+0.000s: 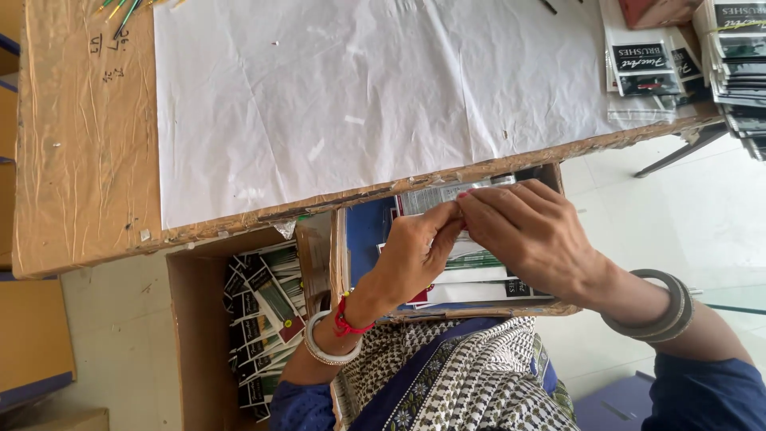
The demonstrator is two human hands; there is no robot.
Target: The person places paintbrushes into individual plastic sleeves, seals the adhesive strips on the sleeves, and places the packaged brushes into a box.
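Clear plastic crinkles between my fingertips: my left hand (415, 247) and my right hand (531, 235) meet over my lap, both pinched shut on the top edge of a transparent brush packet (435, 197) with a printed card inside. The packet sits just below the worn edge of the cardboard-covered table (88, 160), over a shallow cardboard tray (367, 231) with a blue lining that rests on my knees. More packets lie stacked in that tray under my palms. To my left, an open cardboard box (199, 335) on the floor holds a heap of finished packets. Up on the table, a white sheet (359, 96) is spread out, and stacks of packed brushes (734, 72) stand at its far right corner.
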